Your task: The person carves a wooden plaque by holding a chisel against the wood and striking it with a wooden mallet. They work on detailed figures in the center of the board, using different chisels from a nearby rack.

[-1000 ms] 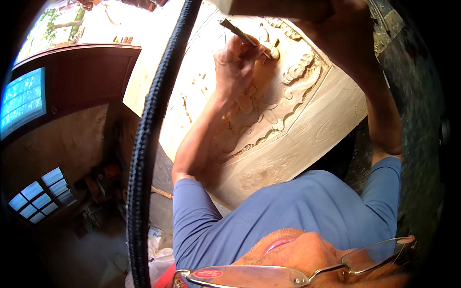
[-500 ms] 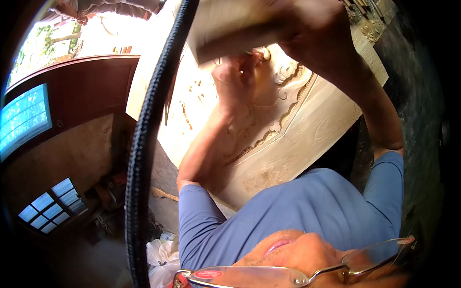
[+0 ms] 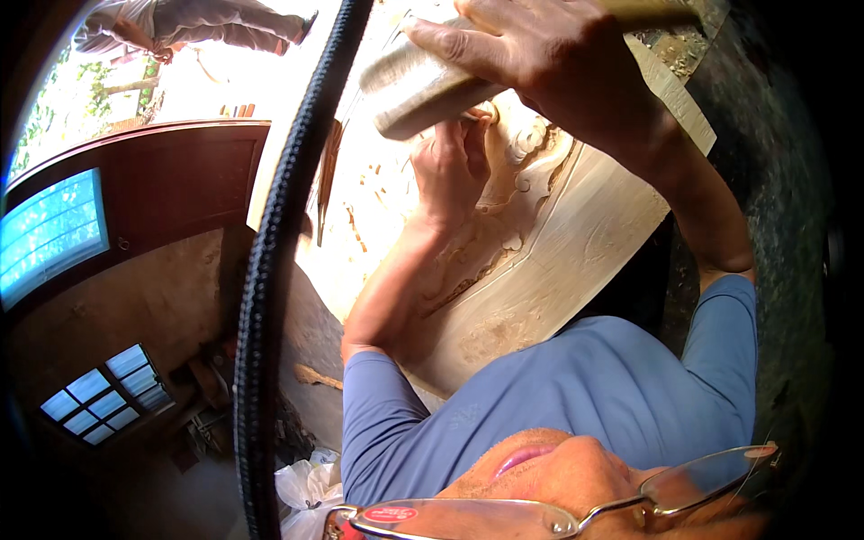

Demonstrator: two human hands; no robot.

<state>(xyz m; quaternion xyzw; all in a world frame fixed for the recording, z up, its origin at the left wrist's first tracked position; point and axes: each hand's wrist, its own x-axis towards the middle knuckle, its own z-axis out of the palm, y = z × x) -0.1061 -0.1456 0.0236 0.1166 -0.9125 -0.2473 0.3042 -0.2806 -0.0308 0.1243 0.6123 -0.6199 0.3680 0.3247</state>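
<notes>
My right hand [image 3: 549, 63] grips a pale wooden mallet [image 3: 414, 106], whose block sits just above my left hand [image 3: 450, 171]. The fingers of my left hand are closed on a chisel, which the mallet now mostly hides. Beneath both hands lies a pale wooden panel [image 3: 585, 234] with carved relief of scrolls and leaves [image 3: 526, 139], with small chips scattered at its left part. A slim tool [image 3: 326, 193] lies at the panel's left, beside the black cord.
A black braided cord [image 3: 270, 270] crosses the view from top to bottom. A dark red door [image 3: 171, 180] is at the left, a barred window [image 3: 103, 396] below it. Another person [image 3: 198, 27] is at the top left. A plastic bag [image 3: 306, 481] is at the bottom, wood shavings [image 3: 675, 49] at the top right.
My right hand has brought the mallet down and leftward over my left hand, covering the chisel that showed earlier. More of the other person has come into view at the top left.
</notes>
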